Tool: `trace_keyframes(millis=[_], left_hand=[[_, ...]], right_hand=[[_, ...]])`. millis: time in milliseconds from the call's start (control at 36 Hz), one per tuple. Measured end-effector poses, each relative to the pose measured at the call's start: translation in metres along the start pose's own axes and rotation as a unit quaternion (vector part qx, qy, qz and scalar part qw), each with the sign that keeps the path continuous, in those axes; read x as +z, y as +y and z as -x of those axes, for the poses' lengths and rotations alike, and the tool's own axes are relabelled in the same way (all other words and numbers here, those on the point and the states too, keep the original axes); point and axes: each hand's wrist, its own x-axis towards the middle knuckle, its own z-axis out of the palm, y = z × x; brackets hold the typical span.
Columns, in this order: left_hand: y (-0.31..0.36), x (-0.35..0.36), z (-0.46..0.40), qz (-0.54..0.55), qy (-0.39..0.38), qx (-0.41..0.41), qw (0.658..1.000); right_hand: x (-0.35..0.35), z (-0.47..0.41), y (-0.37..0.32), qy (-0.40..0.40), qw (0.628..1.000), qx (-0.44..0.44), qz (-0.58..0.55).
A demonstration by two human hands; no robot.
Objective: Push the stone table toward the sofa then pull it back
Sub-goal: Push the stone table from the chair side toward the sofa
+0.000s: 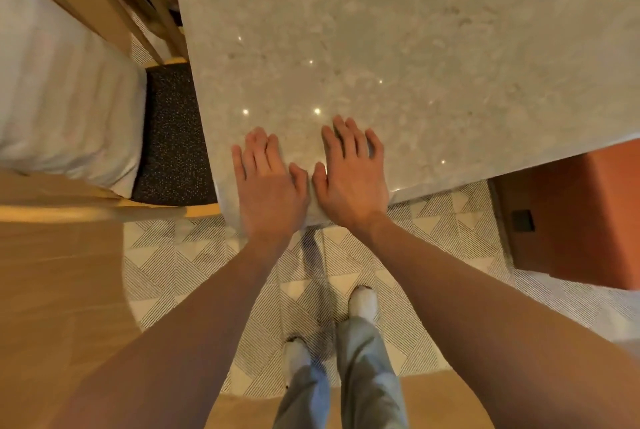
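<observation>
Your left hand and right hand lie flat, palms down, on the near corner of the table. The fingers are spread and extended, so neither hand grips anything; they only press on the stone top. The thumbs sit just beside each other, nearly touching, and the heels of both palms reach the table's edge.

The table fills the upper middle and right of the view, its pale mottled top catching small points of light. It stands on a patterned rug with striped triangles. To its left a chair with a dark speckled seat is tucked close against the table's side, and a white cushion lies further left. An orange block stands just under the table's right edge. Your feet, in white socks, stand on the rug below your arms.
</observation>
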Motion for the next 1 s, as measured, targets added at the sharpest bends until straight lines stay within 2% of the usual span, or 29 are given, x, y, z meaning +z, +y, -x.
trace_keyframes(millis=[167, 361, 556, 722, 1000], left_hand=[[0.003, 0.0, 0.0, 0.004, 0.017, 0.0, 1.0], [0.004, -0.004, 0.002, -0.004, -0.006, -0.003, 1.0], [0.002, -0.005, 0.009, 0.046, -0.007, 0.0, 0.999], [-0.002, -0.002, 0.015, 0.004, -0.003, 0.031, 1.0], [0.001, 0.001, 0.012, -0.017, 0.016, 0.025, 0.999]], right_hand=[[0.001, 0.0, 0.0, 0.016, 1.0, 0.003, -0.007], [0.0, 0.003, -0.001, 0.024, 1.0, 0.001, -0.011], [0.001, 0.008, 0.001, 0.034, 0.999, -0.01, -0.008], [0.008, 0.01, 0.002, 0.068, 0.997, -0.016, -0.014], [0.02, 0.008, 0.005, 0.125, 0.992, -0.023, -0.019]])
